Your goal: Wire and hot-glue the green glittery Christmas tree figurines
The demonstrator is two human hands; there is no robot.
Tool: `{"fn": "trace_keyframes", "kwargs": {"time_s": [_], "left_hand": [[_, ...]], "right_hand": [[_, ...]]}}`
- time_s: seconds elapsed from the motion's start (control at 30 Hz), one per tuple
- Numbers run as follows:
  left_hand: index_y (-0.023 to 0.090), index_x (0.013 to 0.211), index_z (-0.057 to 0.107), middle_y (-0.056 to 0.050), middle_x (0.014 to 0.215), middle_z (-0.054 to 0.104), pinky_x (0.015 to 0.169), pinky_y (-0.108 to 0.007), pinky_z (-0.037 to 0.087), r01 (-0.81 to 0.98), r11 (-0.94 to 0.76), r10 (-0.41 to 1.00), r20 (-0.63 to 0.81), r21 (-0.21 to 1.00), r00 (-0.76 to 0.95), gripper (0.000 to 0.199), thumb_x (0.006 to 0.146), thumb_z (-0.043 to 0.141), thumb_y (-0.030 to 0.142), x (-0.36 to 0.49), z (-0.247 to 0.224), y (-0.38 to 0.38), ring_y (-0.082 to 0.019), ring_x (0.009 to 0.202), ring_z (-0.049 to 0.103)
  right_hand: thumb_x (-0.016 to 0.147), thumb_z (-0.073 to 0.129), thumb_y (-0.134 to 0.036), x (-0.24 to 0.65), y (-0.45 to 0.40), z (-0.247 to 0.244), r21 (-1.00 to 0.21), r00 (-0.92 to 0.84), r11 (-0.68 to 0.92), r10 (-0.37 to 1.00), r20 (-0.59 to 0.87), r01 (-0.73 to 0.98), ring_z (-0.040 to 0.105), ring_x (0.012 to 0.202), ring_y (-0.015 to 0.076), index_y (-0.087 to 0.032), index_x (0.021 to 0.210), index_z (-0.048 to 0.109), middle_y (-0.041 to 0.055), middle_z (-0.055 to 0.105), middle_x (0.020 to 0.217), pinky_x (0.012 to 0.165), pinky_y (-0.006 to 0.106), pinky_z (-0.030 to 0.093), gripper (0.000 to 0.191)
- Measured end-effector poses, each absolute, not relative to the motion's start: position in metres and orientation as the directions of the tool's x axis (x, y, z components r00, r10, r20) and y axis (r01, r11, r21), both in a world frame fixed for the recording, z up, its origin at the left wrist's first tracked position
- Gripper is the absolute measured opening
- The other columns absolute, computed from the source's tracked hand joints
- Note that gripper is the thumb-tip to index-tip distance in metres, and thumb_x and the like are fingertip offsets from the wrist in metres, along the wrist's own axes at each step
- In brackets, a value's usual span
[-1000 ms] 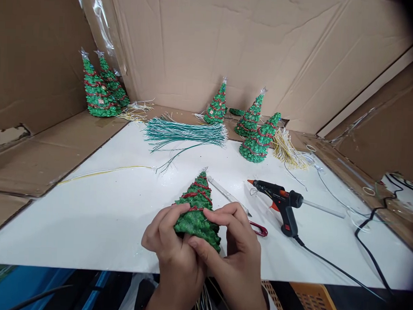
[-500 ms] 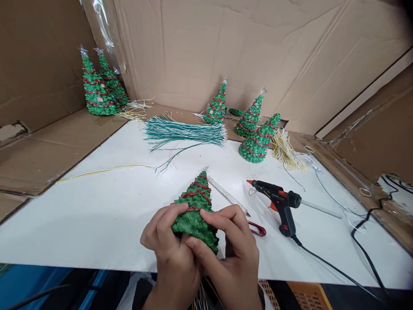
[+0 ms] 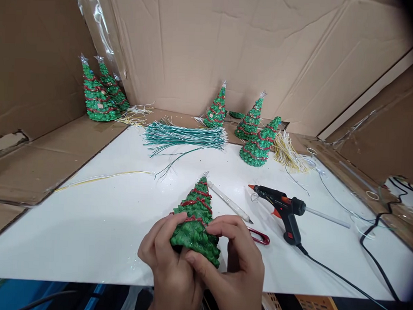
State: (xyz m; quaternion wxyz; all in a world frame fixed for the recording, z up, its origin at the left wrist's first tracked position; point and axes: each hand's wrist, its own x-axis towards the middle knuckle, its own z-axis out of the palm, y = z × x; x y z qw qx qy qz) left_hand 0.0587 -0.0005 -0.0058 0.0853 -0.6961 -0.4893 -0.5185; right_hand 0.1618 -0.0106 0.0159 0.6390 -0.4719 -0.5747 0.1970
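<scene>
Between both hands is a small green Christmas tree (image 3: 194,233) with a red garland and a clear star at its tip. It lies tilted, its tip pointing away from me and its base toward me. My left hand (image 3: 172,253) grips the lower left side, with some fingers out of sight at the base. My right hand (image 3: 235,260) holds the lower right side, fingertips on the garland and thumb at the base rim. Just beyond the right hand lie a pen-like craft knife (image 3: 230,202) and a dark red tool handle (image 3: 260,237).
A black glue gun (image 3: 284,209) with a clear stick lies right, its cable running off the front edge. Behind are a bundle of green wires (image 3: 187,136), several finished trees (image 3: 257,147) and yellow-white wires (image 3: 288,153). Cardboard walls (image 3: 210,51) enclose the white tabletop (image 3: 88,232).
The right fingertips have lifted slightly and shifted right along the garland. Both hands still hold the tree. The whole scene sits a little lower in view.
</scene>
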Motion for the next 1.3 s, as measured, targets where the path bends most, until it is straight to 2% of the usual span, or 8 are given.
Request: {"fn": "trace_keyframes", "kwargs": {"time_s": [0.1, 0.17, 0.37, 0.57, 0.9, 1.1, 1.3], "left_hand": [[0.019, 0.133, 0.048, -0.011, 0.12, 0.054, 0.096, -0.038, 0.037, 0.776, -0.464, 0.615, 0.786, 0.428, -0.065, 0.04, 0.094, 0.051, 0.017, 0.06, -0.009, -0.001, -0.028, 0.114, 0.049], [0.017, 0.139, 0.045, -0.011, 0.12, 0.055, 0.095, -0.038, 0.037, 0.775, -0.443, 0.632, 0.77, 0.45, -0.086, 0.046, 0.093, 0.052, 0.018, 0.06, -0.011, 0.0, -0.028, 0.113, 0.05], [0.018, 0.136, 0.045, -0.011, 0.119, 0.054, 0.091, -0.039, 0.039, 0.753, -0.442, 0.627, 0.768, 0.488, -0.129, 0.046, 0.091, 0.052, 0.018, 0.062, -0.011, 0.001, -0.028, 0.11, 0.052], [0.015, 0.134, 0.044, -0.013, 0.123, 0.053, 0.098, -0.038, 0.036, 0.764, -0.431, 0.657, 0.747, 0.481, -0.1, 0.044, 0.091, 0.049, 0.016, 0.065, -0.007, -0.002, -0.028, 0.118, 0.05], [0.022, 0.141, 0.041, -0.01, 0.122, 0.053, 0.095, -0.04, 0.038, 0.739, -0.474, 0.635, 0.767, 0.479, -0.091, 0.057, 0.086, 0.051, 0.014, 0.06, -0.006, 0.001, -0.029, 0.114, 0.051], [0.015, 0.14, 0.043, -0.012, 0.122, 0.056, 0.094, -0.04, 0.038, 0.773, -0.475, 0.617, 0.786, 0.421, -0.049, 0.055, 0.086, 0.05, 0.012, 0.059, -0.01, 0.002, -0.028, 0.116, 0.053], [0.024, 0.136, 0.048, -0.009, 0.115, 0.058, 0.085, -0.043, 0.048, 0.685, -0.477, 0.627, 0.759, 0.55, -0.173, 0.056, 0.082, 0.061, 0.023, 0.056, -0.021, 0.005, -0.029, 0.102, 0.06]], "right_hand": [[0.081, 0.081, -0.019, 0.165, -0.01, 0.017, -0.83, 0.247, 0.465, 0.803, 0.542, 0.309, 0.065, 0.086, 0.0139, -0.028, 0.1, 0.069, -0.0021, 0.066, 0.094, 0.073, 0.022, 0.055, 0.024], [0.081, 0.082, -0.02, 0.166, -0.01, 0.018, -0.832, 0.239, 0.457, 0.81, 0.535, 0.314, 0.065, 0.085, 0.0139, -0.028, 0.1, 0.069, -0.0019, 0.067, 0.094, 0.072, 0.022, 0.055, 0.024], [0.081, 0.081, -0.019, 0.165, -0.011, 0.022, -0.83, 0.234, 0.458, 0.81, 0.537, 0.32, 0.065, 0.086, 0.0125, -0.028, 0.1, 0.069, -0.0023, 0.066, 0.095, 0.073, 0.02, 0.055, 0.024], [0.081, 0.08, -0.017, 0.165, -0.01, 0.022, -0.835, 0.251, 0.453, 0.808, 0.532, 0.313, 0.066, 0.086, 0.0127, -0.028, 0.098, 0.07, -0.0026, 0.067, 0.093, 0.072, 0.02, 0.056, 0.023], [0.086, 0.079, -0.023, 0.17, -0.008, 0.024, -0.735, 0.15, 0.513, 0.766, 0.625, 0.444, 0.065, 0.082, 0.0152, -0.024, 0.096, 0.068, 0.0006, 0.065, 0.091, 0.07, 0.025, 0.059, 0.015], [0.087, 0.077, -0.022, 0.17, -0.005, 0.022, -0.714, 0.143, 0.532, 0.748, 0.648, 0.455, 0.067, 0.083, 0.016, -0.024, 0.098, 0.067, 0.0017, 0.067, 0.093, 0.072, 0.026, 0.06, 0.016], [0.082, 0.08, -0.023, 0.165, -0.005, 0.022, -0.747, 0.202, 0.517, 0.749, 0.631, 0.417, 0.068, 0.083, 0.0158, -0.025, 0.101, 0.067, 0.0009, 0.068, 0.094, 0.071, 0.025, 0.061, 0.023]]}}
